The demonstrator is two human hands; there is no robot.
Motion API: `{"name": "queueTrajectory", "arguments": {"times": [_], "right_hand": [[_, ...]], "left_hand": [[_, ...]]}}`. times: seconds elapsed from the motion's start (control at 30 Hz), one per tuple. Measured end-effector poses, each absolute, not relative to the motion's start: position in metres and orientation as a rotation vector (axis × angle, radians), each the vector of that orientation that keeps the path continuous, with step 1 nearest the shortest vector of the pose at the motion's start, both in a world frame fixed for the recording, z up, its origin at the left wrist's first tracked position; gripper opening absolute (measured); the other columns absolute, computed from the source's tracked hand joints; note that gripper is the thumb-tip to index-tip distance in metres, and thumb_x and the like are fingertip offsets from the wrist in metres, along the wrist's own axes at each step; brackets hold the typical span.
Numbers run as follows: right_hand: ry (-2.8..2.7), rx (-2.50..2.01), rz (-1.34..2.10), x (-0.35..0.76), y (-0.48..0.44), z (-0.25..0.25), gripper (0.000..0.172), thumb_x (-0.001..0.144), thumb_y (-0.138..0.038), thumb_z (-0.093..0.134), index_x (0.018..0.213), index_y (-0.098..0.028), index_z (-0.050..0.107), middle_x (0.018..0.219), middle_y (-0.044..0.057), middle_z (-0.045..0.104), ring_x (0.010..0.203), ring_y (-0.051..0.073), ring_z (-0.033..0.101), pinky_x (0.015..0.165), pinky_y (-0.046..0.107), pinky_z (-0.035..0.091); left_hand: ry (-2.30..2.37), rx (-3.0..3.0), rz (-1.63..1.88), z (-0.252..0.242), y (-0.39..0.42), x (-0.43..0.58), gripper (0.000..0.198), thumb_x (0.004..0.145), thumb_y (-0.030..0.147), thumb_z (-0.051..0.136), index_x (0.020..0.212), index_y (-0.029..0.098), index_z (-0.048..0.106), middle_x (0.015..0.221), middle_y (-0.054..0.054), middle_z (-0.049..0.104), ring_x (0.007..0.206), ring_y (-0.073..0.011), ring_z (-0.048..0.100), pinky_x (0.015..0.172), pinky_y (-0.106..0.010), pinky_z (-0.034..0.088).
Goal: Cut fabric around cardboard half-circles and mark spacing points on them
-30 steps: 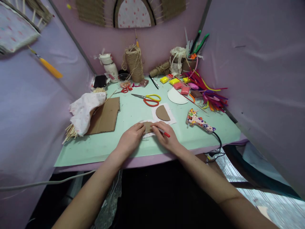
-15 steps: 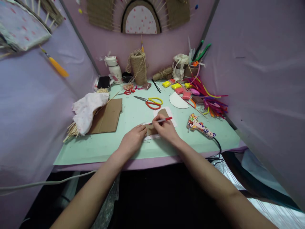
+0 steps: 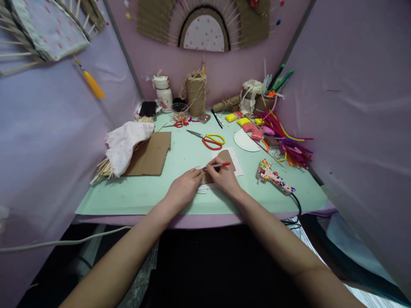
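Note:
My right hand [image 3: 224, 176] is closed around a red pen [image 3: 224, 164], its tip at the left part of a brown cardboard piece [image 3: 227, 158]. The cardboard has a curved upper edge and lies on a sheet of white paper [image 3: 237, 167]; my right hand covers its middle. Close by on the left, my left hand [image 3: 186, 185] lies flat, its fingertips at the left edge of the paper and cardboard. Beyond the hands lie open scissors [image 3: 207, 137] with yellow and red handles.
A patterned glue gun [image 3: 274, 177] lies to the right, its cord over the table edge. At left are a cardboard sheet [image 3: 150, 156], a spotted cloth [image 3: 126, 143] and sticks. Twine [image 3: 196, 94], a white bottle [image 3: 163, 95], clay packets [image 3: 244, 121] and pipe cleaners [image 3: 293, 147] stand or lie farther back.
The camera view has shifted, so the table items appear farther right. Against the paper, the pen has moved slightly left and lies at a flatter angle. My left hand keeps its place.

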State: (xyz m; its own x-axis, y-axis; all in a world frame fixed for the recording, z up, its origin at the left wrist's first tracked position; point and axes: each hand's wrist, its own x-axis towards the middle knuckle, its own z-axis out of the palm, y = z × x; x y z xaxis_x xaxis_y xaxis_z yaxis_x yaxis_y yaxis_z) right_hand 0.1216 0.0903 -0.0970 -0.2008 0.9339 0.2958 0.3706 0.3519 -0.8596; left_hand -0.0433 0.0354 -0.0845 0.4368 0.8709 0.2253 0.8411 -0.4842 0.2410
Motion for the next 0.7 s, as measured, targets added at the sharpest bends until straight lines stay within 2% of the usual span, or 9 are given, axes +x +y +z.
{"name": "queueTrajectory", "arguments": {"times": [0.2,0.4,0.7], "right_hand": [[-1.772,-1.175,0.824,0.1211,0.0869,-0.0933,0.014,0.084,-0.032,0.053,0.073,-0.022,0.054,0.072,-0.001,0.061,0.069,0.017,0.057,0.065,0.03,0.044],[-1.796,-1.193,0.802,0.1208,0.0834,-0.0901,0.014,0.085,-0.031,0.052,0.074,-0.023,0.054,0.073,-0.001,0.062,0.07,0.017,0.058,0.066,0.03,0.044],[-1.821,-1.165,0.784,0.1218,0.0813,-0.0914,0.016,0.086,-0.031,0.052,0.072,-0.023,0.052,0.07,-0.001,0.061,0.067,0.017,0.056,0.063,0.029,0.043]], "left_hand": [[1.529,2.615,0.461,-0.0833,0.0362,-0.0429,0.034,0.094,0.012,0.039,0.115,0.012,0.066,0.127,-0.014,0.065,0.125,-0.0247,0.056,0.106,-0.039,0.046],[1.539,2.618,0.463,-0.0859,0.0372,-0.0436,0.033,0.094,0.014,0.04,0.116,0.015,0.065,0.127,-0.012,0.065,0.124,-0.0236,0.056,0.106,-0.04,0.046],[1.533,2.613,0.495,-0.0867,0.0367,-0.0434,0.034,0.096,0.015,0.04,0.118,0.013,0.065,0.129,-0.013,0.064,0.126,-0.0241,0.055,0.106,-0.039,0.046]]}}
